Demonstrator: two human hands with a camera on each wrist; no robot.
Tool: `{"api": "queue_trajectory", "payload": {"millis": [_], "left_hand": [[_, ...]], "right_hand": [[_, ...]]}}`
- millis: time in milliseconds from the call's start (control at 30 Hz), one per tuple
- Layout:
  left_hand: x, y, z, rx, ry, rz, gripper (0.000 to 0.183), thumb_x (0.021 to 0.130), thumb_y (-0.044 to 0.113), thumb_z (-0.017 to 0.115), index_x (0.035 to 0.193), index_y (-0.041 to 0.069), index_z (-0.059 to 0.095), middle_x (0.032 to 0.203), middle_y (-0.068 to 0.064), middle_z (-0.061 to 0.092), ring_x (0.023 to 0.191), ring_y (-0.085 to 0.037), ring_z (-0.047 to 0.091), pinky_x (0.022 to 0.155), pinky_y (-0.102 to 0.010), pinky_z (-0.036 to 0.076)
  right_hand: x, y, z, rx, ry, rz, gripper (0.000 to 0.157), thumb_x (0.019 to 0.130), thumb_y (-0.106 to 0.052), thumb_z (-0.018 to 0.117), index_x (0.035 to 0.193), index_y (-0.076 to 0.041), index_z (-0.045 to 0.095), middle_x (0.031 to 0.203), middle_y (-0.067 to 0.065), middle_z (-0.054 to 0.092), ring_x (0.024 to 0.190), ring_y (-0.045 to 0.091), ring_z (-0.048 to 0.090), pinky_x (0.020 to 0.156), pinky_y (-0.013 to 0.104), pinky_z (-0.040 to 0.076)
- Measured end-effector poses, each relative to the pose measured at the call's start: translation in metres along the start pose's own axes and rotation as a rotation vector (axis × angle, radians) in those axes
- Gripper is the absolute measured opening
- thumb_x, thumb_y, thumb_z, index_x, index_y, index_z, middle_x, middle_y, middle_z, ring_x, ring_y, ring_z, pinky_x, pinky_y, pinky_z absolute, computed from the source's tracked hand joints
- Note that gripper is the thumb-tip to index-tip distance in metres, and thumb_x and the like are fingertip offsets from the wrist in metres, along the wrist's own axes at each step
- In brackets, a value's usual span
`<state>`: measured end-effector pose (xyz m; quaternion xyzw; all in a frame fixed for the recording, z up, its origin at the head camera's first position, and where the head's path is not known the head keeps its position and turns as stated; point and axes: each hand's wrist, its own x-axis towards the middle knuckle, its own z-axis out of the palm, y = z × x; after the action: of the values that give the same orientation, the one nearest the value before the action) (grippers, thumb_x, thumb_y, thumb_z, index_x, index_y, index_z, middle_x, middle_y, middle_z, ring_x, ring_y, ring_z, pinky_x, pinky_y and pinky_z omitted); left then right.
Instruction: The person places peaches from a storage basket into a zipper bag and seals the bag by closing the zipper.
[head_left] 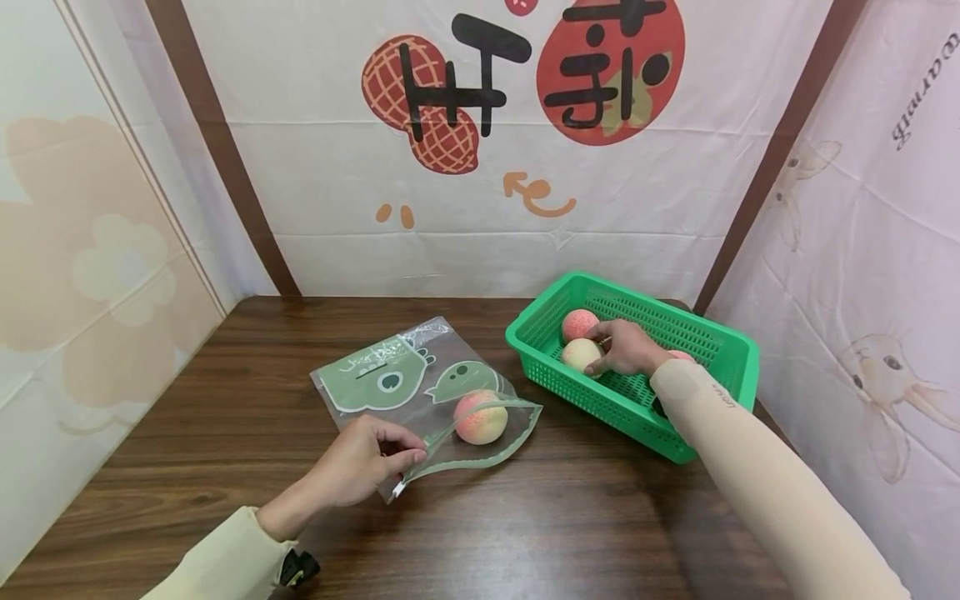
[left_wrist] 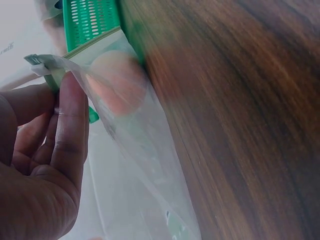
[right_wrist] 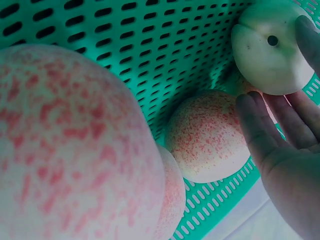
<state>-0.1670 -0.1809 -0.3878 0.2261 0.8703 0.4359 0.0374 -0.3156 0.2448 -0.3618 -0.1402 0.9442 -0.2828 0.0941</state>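
The left hand [head_left: 366, 461] pinches the rim of the clear printed bag [head_left: 420, 408]. The right hand [head_left: 628, 347], partly curled, grips the cream, dark-holed peach [head_left: 580, 356], partly covering it, inside the green basket [head_left: 592, 403].

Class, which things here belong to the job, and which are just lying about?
Job:
clear printed plastic bag in the left hand
round pink and yellow peach inside it
pale cream round peach in the right hand
round pink peaches in the green perforated plastic basket

Surroundings:
brown wood-patterned table
white printed cloth backdrop
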Motion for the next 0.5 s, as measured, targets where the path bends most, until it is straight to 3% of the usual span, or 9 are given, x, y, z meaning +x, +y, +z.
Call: {"api": "queue_trajectory", "payload": {"millis": [500], "left_hand": [[-0.0004, -0.0007, -0.0007, -0.002, -0.009, -0.009, 0.004, 0.09, 0.014, 0.08, 0.091, 0.01, 0.081, 0.078, 0.007, 0.072, 0.068, -0.005, 0.057, 0.058, -0.021, 0.048]], "right_hand": [[-0.0017, -0.0066, -0.0048, 0.003, 0.03, -0.025, 0.051, 0.088, -0.018, 0.084, 0.131, -0.001, 0.063, 0.134, 0.022, 0.058, 0.123, 0.046, 0.058, 0.086, 0.048, 0.057]]}}
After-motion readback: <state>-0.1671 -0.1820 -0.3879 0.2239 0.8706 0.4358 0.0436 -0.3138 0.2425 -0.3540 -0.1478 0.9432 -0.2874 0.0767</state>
